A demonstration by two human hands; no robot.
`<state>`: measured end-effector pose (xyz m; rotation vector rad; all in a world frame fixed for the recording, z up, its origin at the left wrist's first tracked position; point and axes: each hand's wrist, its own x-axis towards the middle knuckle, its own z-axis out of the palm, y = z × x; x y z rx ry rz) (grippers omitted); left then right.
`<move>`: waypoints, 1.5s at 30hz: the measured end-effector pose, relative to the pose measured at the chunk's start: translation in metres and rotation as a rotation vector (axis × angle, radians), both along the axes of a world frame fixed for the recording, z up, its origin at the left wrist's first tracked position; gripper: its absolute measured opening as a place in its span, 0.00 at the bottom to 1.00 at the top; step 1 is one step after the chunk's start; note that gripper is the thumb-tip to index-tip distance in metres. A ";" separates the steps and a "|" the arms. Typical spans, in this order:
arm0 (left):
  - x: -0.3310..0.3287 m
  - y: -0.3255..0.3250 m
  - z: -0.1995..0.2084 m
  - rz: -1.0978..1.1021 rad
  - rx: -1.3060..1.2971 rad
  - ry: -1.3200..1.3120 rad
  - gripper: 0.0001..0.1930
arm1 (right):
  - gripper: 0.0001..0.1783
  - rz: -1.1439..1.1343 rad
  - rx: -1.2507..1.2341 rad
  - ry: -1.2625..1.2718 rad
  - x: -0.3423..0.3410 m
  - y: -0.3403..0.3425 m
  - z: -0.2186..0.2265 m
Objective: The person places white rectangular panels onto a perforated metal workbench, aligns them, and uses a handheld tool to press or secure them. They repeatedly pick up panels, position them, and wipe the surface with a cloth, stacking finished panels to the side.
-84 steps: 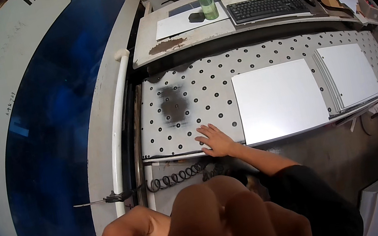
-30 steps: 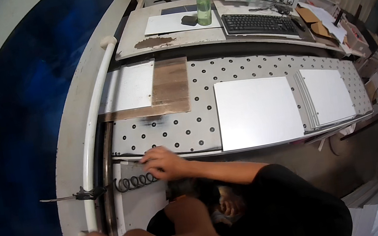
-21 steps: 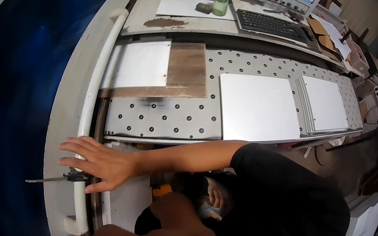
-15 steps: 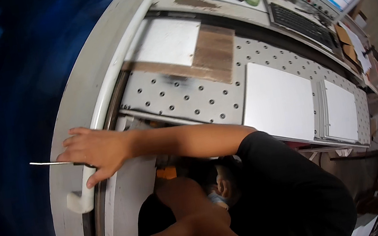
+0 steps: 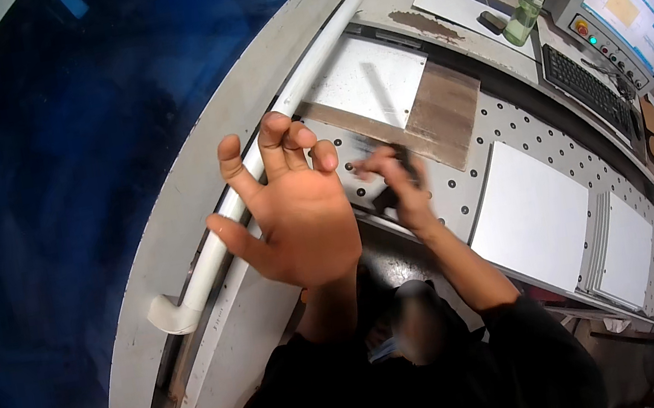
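My left hand (image 5: 304, 221) is raised in front of the white rail, palm toward me. Its fingers are apart and slightly bent, with nothing in them. To its right, my right hand (image 5: 403, 191) is blurred by motion over the dotted machine bed (image 5: 462, 181). It grips a dark-handled tool (image 5: 403, 158) whose kind I cannot make out. Beyond it a grey streak crosses the white sheet (image 5: 342, 85); whether it is the tool's blade or a shadow I cannot tell. That sheet lies on a brown board (image 5: 455, 118).
The white rail (image 5: 214, 253) runs along a blue window (image 5: 67, 204) at left. A large white panel (image 5: 532, 217) and a stack of smaller panels (image 5: 624, 249) lie at right. Beyond are a green bottle (image 5: 525, 15), a keyboard (image 5: 589, 87) and a monitor (image 5: 628, 11).
My right hand has left the rail and swung right over the bed, with the dark-handled tool in it. My left hand has risen from the lower edge, its palm now showing. The view has shifted.
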<state>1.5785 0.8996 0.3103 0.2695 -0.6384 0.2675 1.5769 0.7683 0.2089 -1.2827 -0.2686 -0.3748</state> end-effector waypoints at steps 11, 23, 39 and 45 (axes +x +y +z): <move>0.009 -0.076 0.000 -0.170 0.122 0.214 0.32 | 0.14 -0.056 -0.197 0.370 -0.156 -0.104 0.028; 0.043 -0.119 -0.047 -0.020 0.581 0.374 0.24 | 0.12 -0.210 -0.329 0.462 -0.206 -0.119 0.032; 0.086 -0.172 -0.129 -0.354 0.764 0.522 0.06 | 0.16 -0.278 -0.091 0.769 -0.206 -0.127 0.005; 0.112 -0.156 -0.181 -0.510 0.762 0.349 0.08 | 0.16 -0.342 -0.252 0.750 -0.196 -0.129 0.003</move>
